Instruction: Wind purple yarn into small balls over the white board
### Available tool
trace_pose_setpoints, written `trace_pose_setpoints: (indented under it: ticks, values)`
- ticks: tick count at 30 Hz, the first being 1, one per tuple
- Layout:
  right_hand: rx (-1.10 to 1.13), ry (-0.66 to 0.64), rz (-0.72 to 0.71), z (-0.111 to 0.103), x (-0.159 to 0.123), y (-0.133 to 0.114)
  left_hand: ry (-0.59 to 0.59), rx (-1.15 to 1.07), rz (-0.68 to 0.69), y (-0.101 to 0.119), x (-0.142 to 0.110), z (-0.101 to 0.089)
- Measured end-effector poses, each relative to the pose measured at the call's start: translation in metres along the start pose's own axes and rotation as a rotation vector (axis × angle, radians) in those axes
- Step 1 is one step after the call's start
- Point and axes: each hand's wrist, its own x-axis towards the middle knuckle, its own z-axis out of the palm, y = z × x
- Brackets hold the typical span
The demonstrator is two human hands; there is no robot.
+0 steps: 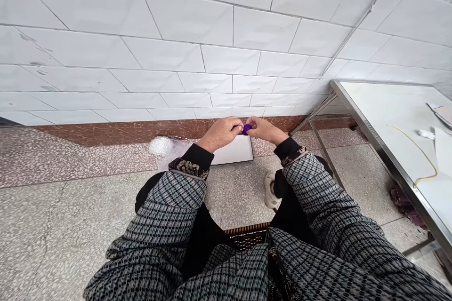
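Observation:
My left hand (221,132) and my right hand (264,129) meet in front of me, above the floor. Both pinch a small purple piece (246,128) between their fingertips; most of it is hidden by the fingers. Below the hands a white flat board (236,151) lies on the floor by the wall. A white ball of thread (160,146) rests on a clear plastic bag to the left of the board. My arms wear grey checked sleeves with dark cuffs.
A metal table (395,122) stands at the right with a yellow string (422,150) and paper pieces on it. A white-tiled wall (197,42) rises ahead. A woven basket (247,235) sits between my knees. My white shoe (270,190) rests on the speckled floor.

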Motion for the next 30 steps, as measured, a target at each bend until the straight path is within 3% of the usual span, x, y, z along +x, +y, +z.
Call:
trace_pose_setpoints:
  ticks: [3,5,9,12,16,19,24,30]
  values:
    - [0.131,-0.234,-0.024,-0.001,-0.006,-0.004,0.052,0.014,-0.047,-0.003,0.000,-0.002]
    - [0.255,-0.303,-0.067,-0.002,-0.008,-0.007,0.074,0.010,-0.083,-0.005,0.001,-0.002]
    - [0.581,-0.178,-0.139,-0.004,-0.007,-0.010,0.058,-0.042,-0.165,-0.006,0.002,0.004]
    - [0.702,-0.062,-0.169,-0.005,-0.003,-0.008,-0.027,-0.088,-0.099,-0.003,0.001,0.011]
    - [0.578,0.072,-0.110,-0.002,0.005,0.001,-0.157,-0.053,0.015,0.001,0.000,0.014]
    - [0.395,0.108,-0.029,0.003,0.009,0.007,-0.134,0.031,0.040,0.000,0.001,0.013]
    - [0.220,-0.071,0.050,0.009,0.005,0.005,-0.047,0.137,0.015,-0.003,0.000,0.006]
    - [0.366,-0.209,0.061,0.008,-0.004,-0.005,0.051,0.163,-0.089,-0.008,0.000,0.000]
